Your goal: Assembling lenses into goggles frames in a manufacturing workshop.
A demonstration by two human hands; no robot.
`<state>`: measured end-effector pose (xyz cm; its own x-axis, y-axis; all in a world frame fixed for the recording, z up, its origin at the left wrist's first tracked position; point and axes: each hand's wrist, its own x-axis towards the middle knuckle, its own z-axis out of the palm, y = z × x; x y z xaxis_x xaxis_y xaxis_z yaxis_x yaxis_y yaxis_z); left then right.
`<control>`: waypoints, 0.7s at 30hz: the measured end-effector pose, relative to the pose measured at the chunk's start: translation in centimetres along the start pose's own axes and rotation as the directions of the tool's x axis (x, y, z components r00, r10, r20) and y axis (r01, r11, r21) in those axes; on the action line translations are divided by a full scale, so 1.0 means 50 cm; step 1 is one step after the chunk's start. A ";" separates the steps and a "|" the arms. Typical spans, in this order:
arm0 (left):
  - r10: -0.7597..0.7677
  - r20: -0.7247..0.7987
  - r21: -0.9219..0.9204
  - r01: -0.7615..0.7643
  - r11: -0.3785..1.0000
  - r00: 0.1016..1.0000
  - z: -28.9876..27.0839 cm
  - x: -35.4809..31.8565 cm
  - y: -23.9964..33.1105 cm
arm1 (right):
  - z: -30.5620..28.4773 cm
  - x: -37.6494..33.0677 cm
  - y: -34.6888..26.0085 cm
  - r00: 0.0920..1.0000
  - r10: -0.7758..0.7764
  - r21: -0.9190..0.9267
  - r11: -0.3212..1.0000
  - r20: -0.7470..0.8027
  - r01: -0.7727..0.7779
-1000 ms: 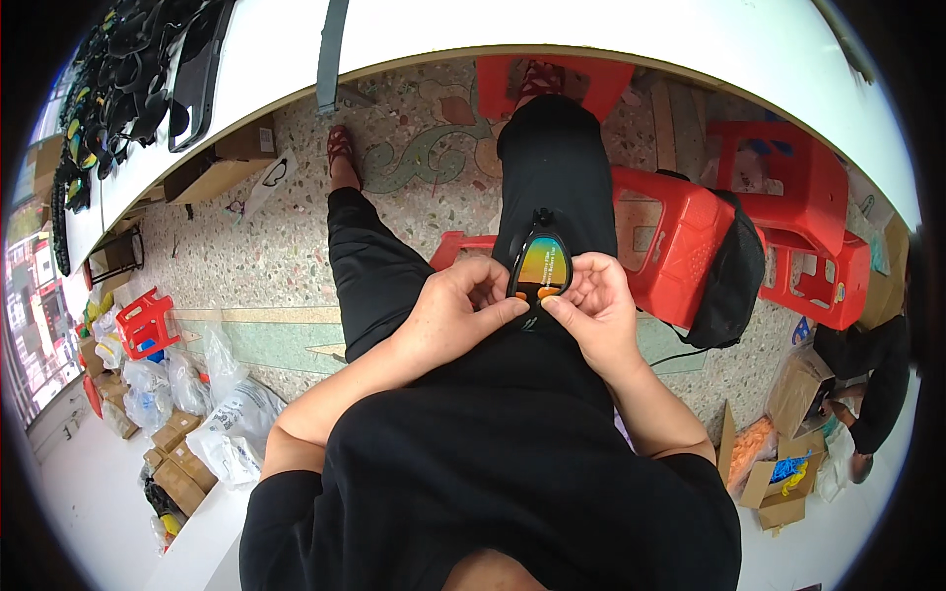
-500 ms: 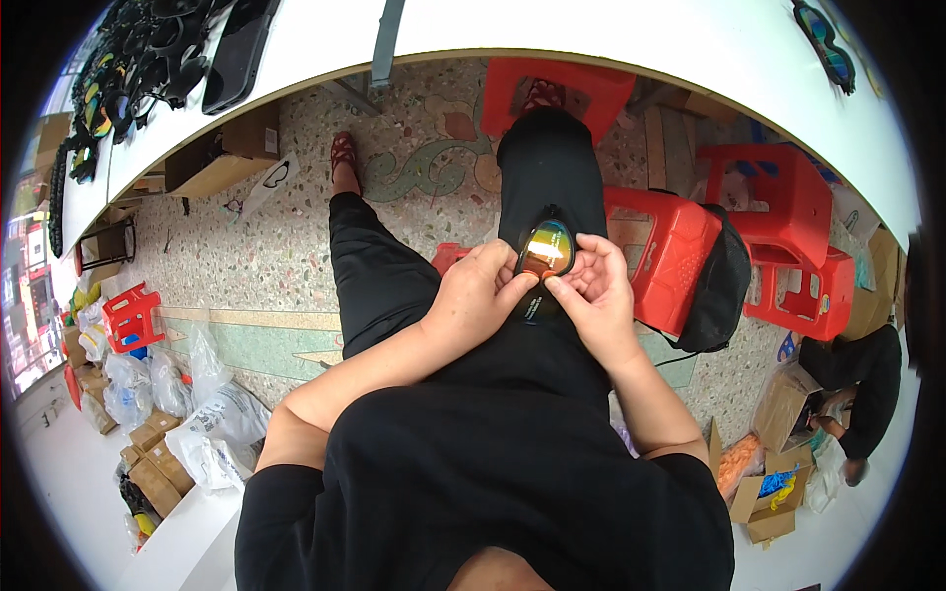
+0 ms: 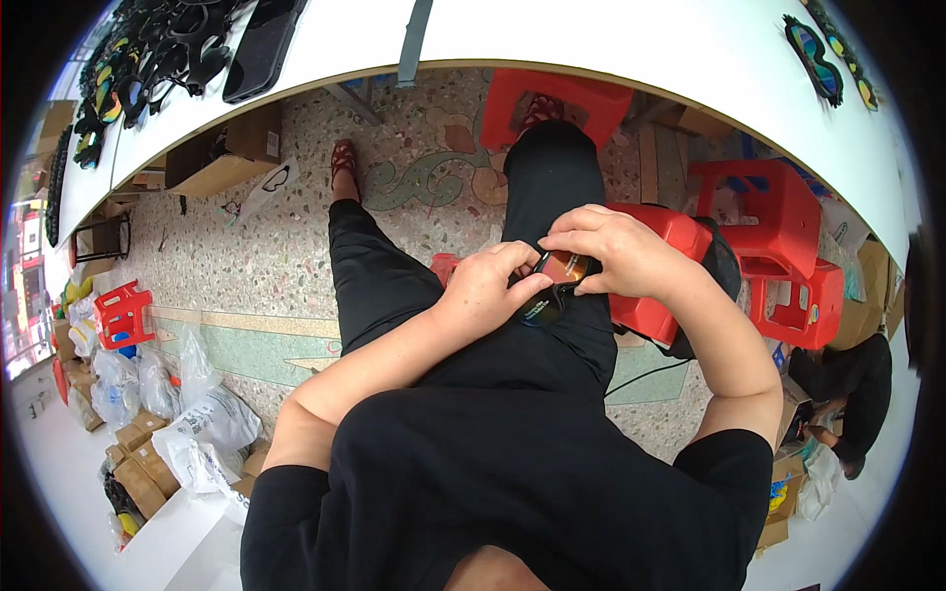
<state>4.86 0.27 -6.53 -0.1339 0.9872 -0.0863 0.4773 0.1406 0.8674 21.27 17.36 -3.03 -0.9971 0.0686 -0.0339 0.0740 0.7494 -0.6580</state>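
Observation:
A pair of black-framed goggles (image 3: 541, 311) with shiny mirrored lenses is held over my right thigh. One lens gleams orange and the other, lower one looks dark green. My left hand (image 3: 491, 283) grips the frame from the left, thumb and forefinger pressed near the middle between the lenses. From above and the right, my right hand (image 3: 619, 252) closes round the orange lens, its fingers bent over the upper rim and its thumb at the lower right. The fingers cover part of the frame.
A white table (image 3: 601, 30) curves across the front. It carries a heap of black eyewear frames (image 3: 163, 54), a phone (image 3: 264, 47) and finished-looking goggles (image 3: 815, 61). Red stools (image 3: 764, 212) stand at the right, where another person (image 3: 857, 394) sits. Plastic bags (image 3: 212, 433) and boxes lie left.
My right hand has shifted from the lens's lower right edge to its top, elbow swung outward. The goggles have tilted. My left hand keeps its grip.

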 end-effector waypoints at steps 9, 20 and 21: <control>-0.279 -0.276 -0.634 0.044 0.772 0.920 0.012 -0.011 -0.006 | 0.142 -0.039 -0.130 0.567 0.448 0.166 0.862 -0.691 -0.478; 0.249 -0.261 0.216 -0.195 0.957 0.933 0.010 0.013 0.000 | 0.190 -0.054 -0.143 0.606 0.332 0.042 0.897 -0.723 -0.441; 0.247 -0.259 0.217 -0.193 0.957 0.934 0.008 0.015 0.008 | 0.179 -0.051 -0.139 0.595 0.347 0.083 0.901 -0.725 -0.425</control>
<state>5.29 1.11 -6.42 -0.2324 0.9370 0.2608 0.6707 -0.0398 0.7406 23.11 6.08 -5.08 -0.5532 0.7785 0.2966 0.4888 0.5916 -0.6411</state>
